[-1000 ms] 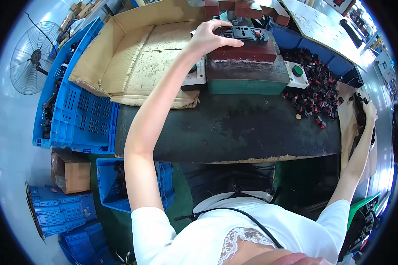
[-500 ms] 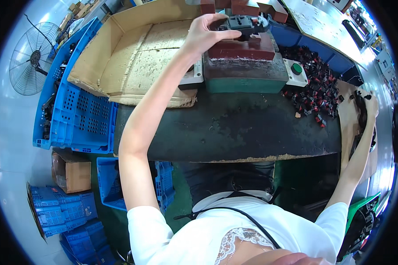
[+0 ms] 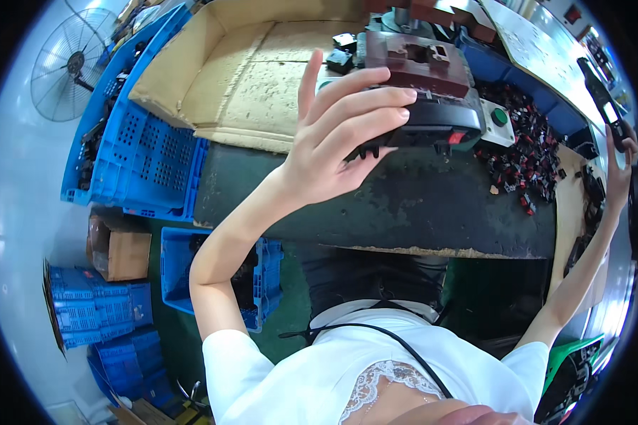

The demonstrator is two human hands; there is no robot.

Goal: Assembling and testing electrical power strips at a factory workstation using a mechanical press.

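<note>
My left hand (image 3: 340, 138) grips the left end of a long black plastic housing (image 3: 439, 119), with fingers over the top and thumb below. A small red piece shows near the housing's right end. It is held just in front of the dark red fixture block (image 3: 422, 65), whose recessed top shows no part in it. Out at the far right, my right hand (image 3: 620, 159) is closed round the lower end of a long, narrow black plastic part (image 3: 602, 99), raised above the bench. Beneath that hand, more black parts (image 3: 590, 191) lie on a cardboard sheet (image 3: 568, 188).
Right of the fixture are a green push button (image 3: 500, 116) and a heap of small black and red pieces (image 3: 521, 159). A large open cardboard box (image 3: 241, 78) stands left of it. Blue crates (image 3: 145, 166) line the left side. The dark worktop (image 3: 376, 212) has a worn front edge.
My left hand has come nearer from above the fixture and now holds the housing in front of it. My right hand has risen from the black parts with a long one. The view has shifted slightly.
</note>
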